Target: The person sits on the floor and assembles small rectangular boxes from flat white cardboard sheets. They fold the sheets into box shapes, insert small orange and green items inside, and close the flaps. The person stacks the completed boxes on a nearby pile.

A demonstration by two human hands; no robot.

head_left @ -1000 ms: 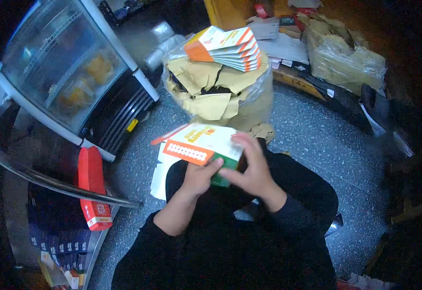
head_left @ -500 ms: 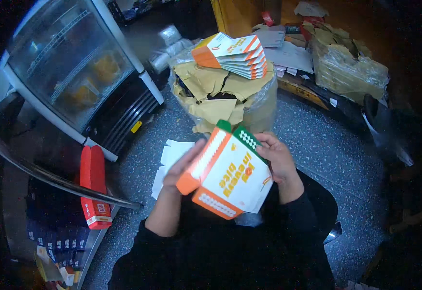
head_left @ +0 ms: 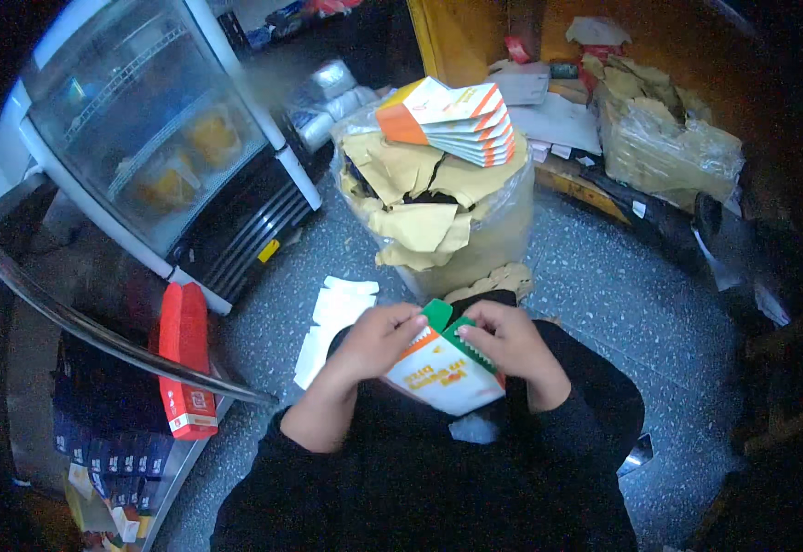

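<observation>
The tapered white-orange-green cardboard carton (head_left: 447,377) (probably light, creasable), best gripped near its green flaps (head_left: 437,316), is finger-clamped: left hand (head_left: 378,342) at eleven o'clock, right hand (head_left: 515,342) at one.

This place looks like a small shop, or maybe the working corner of a food counter; which of the two, I cannot tell surely. The clearest sign is the glass-door cooler (head_left: 149,129), of the kind which shops use, with yellow-orange goods (head_left: 210,138) on a shelf behind the pane. Near it, a stack of printed take-away cartons (head_left: 457,120) rests on a big torn paper package (head_left: 489,225) wrapped in clear film. A second wrapped package (head_left: 668,152) sits on a low wooden ledge (head_left: 585,195), like supply stock. At lower left, small dark-blue packs (head_left: 121,460) stand in rows, as goods for sale. The speckled hard floor (head_left: 595,276) also suits a commercial room.
</observation>
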